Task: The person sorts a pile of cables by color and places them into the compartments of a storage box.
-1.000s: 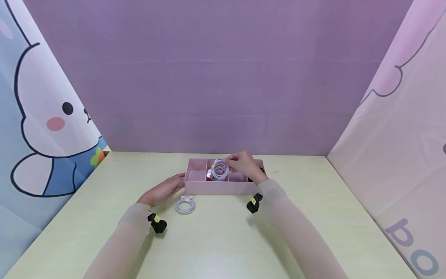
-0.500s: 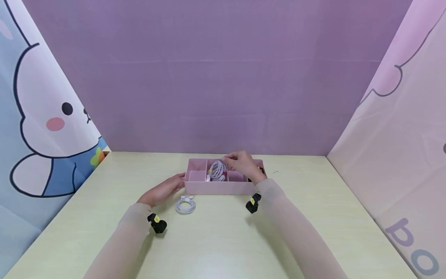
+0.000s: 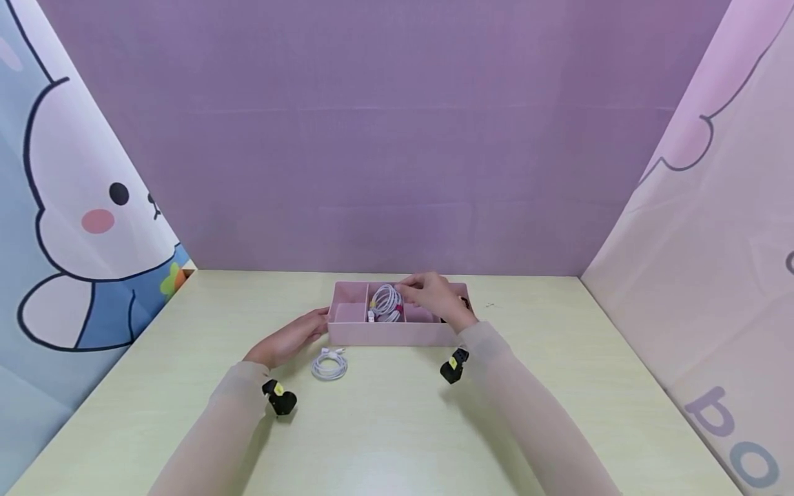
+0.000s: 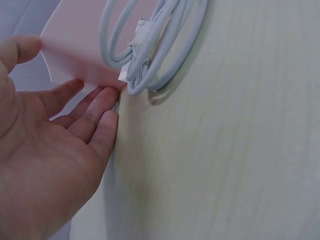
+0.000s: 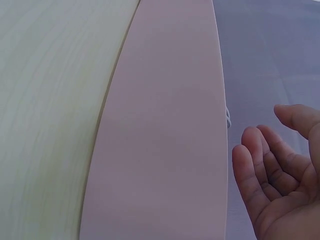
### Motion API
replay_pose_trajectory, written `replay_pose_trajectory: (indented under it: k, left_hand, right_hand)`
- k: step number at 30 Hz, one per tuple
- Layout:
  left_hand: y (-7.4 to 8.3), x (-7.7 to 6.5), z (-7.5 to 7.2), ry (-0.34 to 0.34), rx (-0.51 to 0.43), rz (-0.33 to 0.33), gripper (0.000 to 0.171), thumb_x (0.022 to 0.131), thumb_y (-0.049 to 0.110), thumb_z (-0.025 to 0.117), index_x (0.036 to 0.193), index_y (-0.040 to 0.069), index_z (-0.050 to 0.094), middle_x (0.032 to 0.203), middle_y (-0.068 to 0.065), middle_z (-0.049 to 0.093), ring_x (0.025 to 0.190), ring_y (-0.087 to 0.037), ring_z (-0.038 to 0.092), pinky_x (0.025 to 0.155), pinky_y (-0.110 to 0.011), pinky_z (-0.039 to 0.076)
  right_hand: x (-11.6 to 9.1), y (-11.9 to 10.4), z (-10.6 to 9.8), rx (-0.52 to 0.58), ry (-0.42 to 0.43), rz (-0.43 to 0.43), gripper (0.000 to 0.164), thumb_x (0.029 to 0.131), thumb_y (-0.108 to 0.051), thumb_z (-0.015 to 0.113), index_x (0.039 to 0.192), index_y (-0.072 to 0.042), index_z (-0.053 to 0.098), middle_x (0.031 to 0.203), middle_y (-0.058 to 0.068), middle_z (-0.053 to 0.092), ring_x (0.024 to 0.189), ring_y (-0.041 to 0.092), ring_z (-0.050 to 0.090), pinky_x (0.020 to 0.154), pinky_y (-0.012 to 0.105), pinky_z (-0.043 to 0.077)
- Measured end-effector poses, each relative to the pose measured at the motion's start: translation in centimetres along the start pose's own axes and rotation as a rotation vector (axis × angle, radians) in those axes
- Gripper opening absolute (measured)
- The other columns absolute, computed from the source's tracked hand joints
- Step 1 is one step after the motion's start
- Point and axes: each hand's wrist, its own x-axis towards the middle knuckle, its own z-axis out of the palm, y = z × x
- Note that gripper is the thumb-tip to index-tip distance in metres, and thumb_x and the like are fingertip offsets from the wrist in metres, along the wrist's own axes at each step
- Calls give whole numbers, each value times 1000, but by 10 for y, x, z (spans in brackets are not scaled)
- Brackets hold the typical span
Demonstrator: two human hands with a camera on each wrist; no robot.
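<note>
A pink divided box [image 3: 391, 335] stands toward the back of the table. Coiled in its second compartment from the left is a white charging cable [image 3: 387, 303], with a red tie showing at its right side. My right hand [image 3: 432, 295] hovers over the box, fingertips right at that coil's upper edge. In the right wrist view its thumb and fingers [image 5: 250, 160] are parted with nothing between them. Against the box's left end rest the fairly straight fingers of my left hand [image 4: 65, 140]. In front of that corner, a second coiled white cable [image 3: 329, 365] lies on the table.
Something dark [image 3: 465, 302] sits in the box's right end, partly hidden by my right wrist. A purple backdrop [image 3: 397, 151] rises behind the pale table [image 3: 384, 427], with printed cloth panels at both sides. Each wrist carries a small black camera.
The white cable coil has turned and settled in its compartment, its USB plug now lower. My right hand has let go of it and barely shifted; the left hand stays put.
</note>
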Motion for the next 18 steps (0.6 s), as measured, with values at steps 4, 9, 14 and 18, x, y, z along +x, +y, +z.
replay_pose_trajectory:
  k: [4, 9, 14, 18]
  left_hand:
    - [1, -1, -1, 5, -8, -6, 57, 111, 27, 31, 159, -1, 16, 162, -19, 25, 148, -35, 24, 122, -44, 18]
    - [0, -3, -1, 3, -7, -8, 58, 110, 29, 32, 158, -1, 16, 162, -20, 25, 148, -35, 24, 122, -44, 19]
    - [-1, -5, -2, -4, -1, -3, 58, 111, 30, 32, 158, 0, 17, 162, -19, 25, 148, -35, 24, 122, -44, 18]
    - [-1, -6, -2, -10, -5, 0, 58, 111, 29, 32, 158, -1, 18, 162, -19, 23, 148, -35, 23, 122, -44, 18]
  right_hand:
    - [-2, -2, 3, -7, 1, -4, 31, 98, -35, 66, 116, -11, 73, 99, 7, 70, 101, 38, 65, 86, 54, 56]
    - [-7, -5, 7, -26, 17, -10, 28, 99, -32, 66, 117, -12, 74, 97, 8, 69, 90, 29, 64, 84, 55, 56]
    - [-15, -12, 10, -86, 31, -35, 29, 98, -33, 66, 118, -14, 74, 98, 2, 69, 85, 20, 59, 73, 39, 56]
    - [-21, -18, 14, -95, 38, -41, 26, 97, -32, 68, 115, -14, 75, 96, 1, 69, 86, 19, 59, 71, 32, 53]
